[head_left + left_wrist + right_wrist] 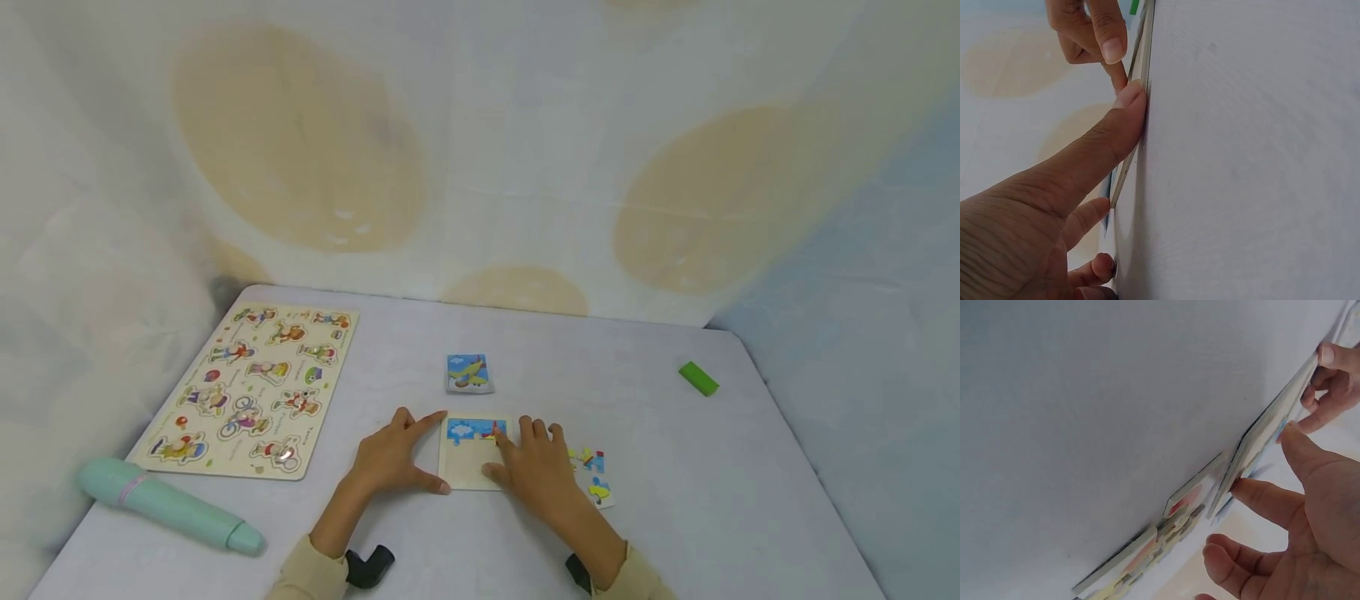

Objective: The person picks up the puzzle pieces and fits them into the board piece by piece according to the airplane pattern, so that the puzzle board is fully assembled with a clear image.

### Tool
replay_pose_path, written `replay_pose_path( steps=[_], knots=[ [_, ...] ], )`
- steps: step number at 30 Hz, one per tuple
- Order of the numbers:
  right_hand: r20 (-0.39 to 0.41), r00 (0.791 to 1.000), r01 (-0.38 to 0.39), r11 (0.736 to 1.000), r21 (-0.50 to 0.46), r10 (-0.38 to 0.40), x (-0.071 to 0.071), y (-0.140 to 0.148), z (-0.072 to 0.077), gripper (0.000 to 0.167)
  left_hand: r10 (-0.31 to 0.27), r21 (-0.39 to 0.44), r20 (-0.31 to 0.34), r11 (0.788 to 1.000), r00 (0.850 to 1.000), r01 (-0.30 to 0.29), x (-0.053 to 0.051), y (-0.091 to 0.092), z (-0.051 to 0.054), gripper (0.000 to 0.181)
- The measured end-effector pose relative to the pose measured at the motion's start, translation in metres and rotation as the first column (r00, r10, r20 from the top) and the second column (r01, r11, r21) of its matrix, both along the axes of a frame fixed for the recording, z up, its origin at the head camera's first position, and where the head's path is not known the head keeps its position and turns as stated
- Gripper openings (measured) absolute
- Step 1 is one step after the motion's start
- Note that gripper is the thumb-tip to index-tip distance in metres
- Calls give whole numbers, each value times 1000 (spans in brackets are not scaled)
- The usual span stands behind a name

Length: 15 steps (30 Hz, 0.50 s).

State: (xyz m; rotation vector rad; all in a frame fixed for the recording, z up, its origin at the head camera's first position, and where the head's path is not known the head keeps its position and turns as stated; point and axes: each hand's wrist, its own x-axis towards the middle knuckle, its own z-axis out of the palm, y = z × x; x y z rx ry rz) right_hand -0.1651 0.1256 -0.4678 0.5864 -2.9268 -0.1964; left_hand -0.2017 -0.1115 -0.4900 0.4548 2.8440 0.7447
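A small square puzzle board (467, 473) lies on the table, with blue-sky pieces (465, 428) along its far edge and bare wood nearer. My left hand (390, 457) holds its left side between thumb and index finger; in the left wrist view the thumb (1110, 134) lies against the board's edge. With the index fingertip, my right hand (542, 477) presses on the puzzle piece at the board's far right, red showing beside the finger. The right thumb (1302, 450) touches the board too. Loose puzzle pieces (598, 490) lie right of that hand, partly hidden by it.
Beyond the board lies a small airplane picture puzzle (468, 373). A large peg board with figures (255, 383) is at the left, a mint-green microphone-shaped object (172, 508) before it. A green block (698, 378) lies far right. Black objects (370, 567) sit by both wrists.
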Motion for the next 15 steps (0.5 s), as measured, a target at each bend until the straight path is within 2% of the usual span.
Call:
replay_pose_path(
  steps=[8, 13, 15],
  knots=[
    [99, 995, 33, 993, -112, -22, -5, 2, 3, 54, 8, 3, 14, 1000, 1000, -8, -1, 0, 0, 104],
    [161, 984, 103, 973, -208, -69, -6, 9, 9, 56, 4, 9, 15, 1000, 1000, -4, 0, 0, 1, 104],
    [155, 983, 131, 961, -243, -94, -5, 14, 11, 58, 1, 7, 13, 1000, 1000, -1, 0, 1, 2, 104]
  ],
)
